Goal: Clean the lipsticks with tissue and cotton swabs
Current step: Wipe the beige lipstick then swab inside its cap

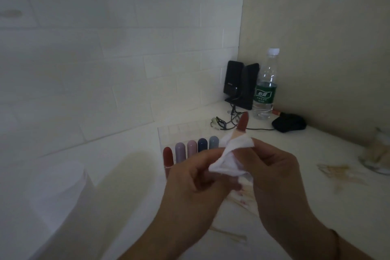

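Observation:
An uncapped lipstick (243, 122) with a brownish-red bullet sticks up between my hands, its lower part wrapped in a white tissue (229, 157). My left hand (194, 179) grips the tissue and what is under it from the left. My right hand (274, 173) pinches the tissue round the lipstick from the right. Behind them a clear rack (168, 131) holds a row of several capped lipsticks (191, 150) in red, lilac, pink, navy and grey-blue. Cotton swabs (230, 235) lie on the table below my hands.
Two black speakers (240, 83), a water bottle with a green label (265, 84), a tangle of cable (228, 122) and a black mouse (289, 125) sit in the far corner. A stained spot (337, 172) marks the white table at right. A white object (61, 192) stands at left.

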Tool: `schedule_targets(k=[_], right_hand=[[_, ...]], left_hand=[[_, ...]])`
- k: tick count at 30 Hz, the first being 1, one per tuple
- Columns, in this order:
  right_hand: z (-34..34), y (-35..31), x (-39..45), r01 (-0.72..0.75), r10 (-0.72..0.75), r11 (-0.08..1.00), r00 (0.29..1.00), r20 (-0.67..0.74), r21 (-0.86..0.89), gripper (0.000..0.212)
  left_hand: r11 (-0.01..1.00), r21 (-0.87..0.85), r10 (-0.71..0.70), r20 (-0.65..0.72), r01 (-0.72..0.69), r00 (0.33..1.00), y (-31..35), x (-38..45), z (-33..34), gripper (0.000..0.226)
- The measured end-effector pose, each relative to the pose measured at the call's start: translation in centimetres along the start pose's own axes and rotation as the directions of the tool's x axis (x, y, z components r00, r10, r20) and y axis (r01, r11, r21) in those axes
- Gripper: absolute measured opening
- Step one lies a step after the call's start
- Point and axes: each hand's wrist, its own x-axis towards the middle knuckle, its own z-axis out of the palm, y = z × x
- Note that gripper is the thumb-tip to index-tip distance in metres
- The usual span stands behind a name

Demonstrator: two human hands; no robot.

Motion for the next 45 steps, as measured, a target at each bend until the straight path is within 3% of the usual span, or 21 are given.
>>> schedule_targets(k=[2, 4, 6, 9, 11, 14, 17, 18, 20, 22, 24, 27, 29, 31, 34, 36, 38, 40, 42, 44, 45], right_hand=[[-0.5, -0.7, 0.2, -0.028, 0.025, 0.999, 0.998, 0.056, 0.046, 0.019], [-0.6, -0.9, 0.3, -0.046, 0.038, 0.997, 0.992, 0.117, 0.064, 0.007], [-0.6, -0.5, 0.3, -0.03, 0.022, 0.998, 0.991, 0.135, 0.062, 0.018], [-0.4, 0.3, 0.3, 0.002, -0.005, 1.0, 0.993, 0.121, 0.025, 0.022], [0.0, 0.6, 0.1, 0.03, -0.029, 1.0, 0.996, 0.085, -0.009, 0.009], [0.5, 0.9, -0.3, 0.054, -0.052, 0.995, 0.998, 0.027, -0.084, 0.014], [0.7, 0.8, -0.3, 0.094, -0.087, 0.99, 0.994, 0.067, -0.107, 0.013], [0.6, 0.6, -0.2, 0.072, -0.067, 0.995, 0.994, 0.081, -0.062, 0.019], [-0.1, 0.4, 0.0, 0.016, -0.017, 1.0, 0.993, 0.116, 0.008, 0.02], [-0.8, 0.2, 0.2, -0.059, 0.035, 0.992, 0.977, 0.212, 0.108, 0.014], [-1.2, 0.2, 0.3, -0.116, 0.04, 0.966, 0.949, 0.312, 0.229, 0.028], [-1.2, 0.2, 0.4, -0.064, -0.001, 0.98, 0.946, 0.325, 0.189, 0.041], [-1.0, 0.3, 0.5, -0.037, -0.013, 0.983, 0.965, 0.262, 0.183, 0.024], [-0.7, 0.2, 0.4, -0.015, -0.021, 0.985, 0.978, 0.206, 0.172, 0.016], [-0.3, 0.1, 0.3, 0.038, -0.048, 0.997, 0.99, 0.135, 0.074, 0.014], [0.0, 0.0, 0.2, 0.046, -0.052, 0.998, 0.99, 0.133, 0.053, 0.014], [0.0, -0.1, 0.1, 0.042, -0.045, 0.999, 0.992, 0.115, 0.026, 0.012], [-0.3, 0.0, 0.1, 0.043, -0.043, 0.999, 0.991, 0.127, 0.002, 0.007], [-0.7, 0.0, 0.1, -0.009, 0.002, 0.999, 0.986, 0.165, 0.04, 0.022], [-1.1, -0.1, 0.1, -0.113, 0.086, 0.987, 0.971, 0.221, 0.11, 0.033], [-1.2, 0.0, 0.1, -0.142, 0.106, 0.981, 0.964, 0.244, 0.134, 0.034]], left_hand=[[0.879, -0.435, -0.115, 0.203, 0.195, 0.972, 0.3, 0.4, -0.4, 0.041], [0.805, -0.52, -0.147, 0.292, 0.286, 0.945, 0.2, 0.7, -0.6, 0.036], [0.83, -0.471, -0.193, 0.262, 0.3, 0.946, 0.0, 0.7, -0.4, 0.024], [0.9, -0.34, -0.237, 0.14, 0.271, 0.961, 0.2, 0.7, -0.2, 0.028], [0.98, -0.1, -0.176, -0.011, 0.174, 0.984, 0.3, 0.6, 0.1, 0.035], [0.963, 0.267, 0.038, -0.278, 0.039, 0.96, 0.1, 0.4, 0.4, 0.018], [0.925, 0.379, 0.13, -0.286, -0.013, 0.949, 0.4, -0.1, 0.6, 0.028], [0.95, 0.312, 0.112, -0.255, -0.028, 0.96, 0.7, -0.2, 0.6, 0.028], [0.998, -0.052, -0.032, -0.142, 0.025, 0.989, 1.1, -0.1, 0.3, 0.031], [0.859, -0.454, -0.226, 0.081, 0.238, 0.971, 1.4, 0.4, -0.1, 0.029], [0.702, -0.606, -0.315, 0.207, 0.374, 0.926, 1.3, 0.5, -0.5, 0.03], [0.643, -0.66, -0.354, 0.194, 0.389, 0.915, 1.2, 0.4, -0.3, 0.035], [0.688, -0.63, -0.379, 0.112, 0.361, 0.919, 1.0, 0.4, -0.1, 0.019], [0.793, -0.539, -0.345, -0.011, 0.285, 0.938, 1.0, 0.6, 0.1, 0.022], [0.984, -0.16, -0.125, -0.269, 0.083, 0.955, 0.8, 0.2, 0.3, 0.03], [0.996, 0.078, 0.07, -0.35, -0.045, 0.934, 0.7, -0.2, 0.6, 0.025], [0.988, 0.108, 0.143, -0.318, -0.114, 0.937, 0.5, -0.4, 0.9, 0.024], [0.993, -0.098, 0.039, -0.234, -0.064, 0.971, 0.3, -0.3, 0.6, 0.029], [0.893, -0.428, -0.139, 0.029, 0.138, 0.99, 0.5, 0.0, 0.2, 0.044], [0.751, -0.552, -0.229, 0.296, 0.362, 0.927, 1.1, 0.2, 0.1, 0.052], [0.715, -0.568, -0.243, 0.344, 0.407, 0.907, 1.1, 0.3, 0.1, 0.047]])
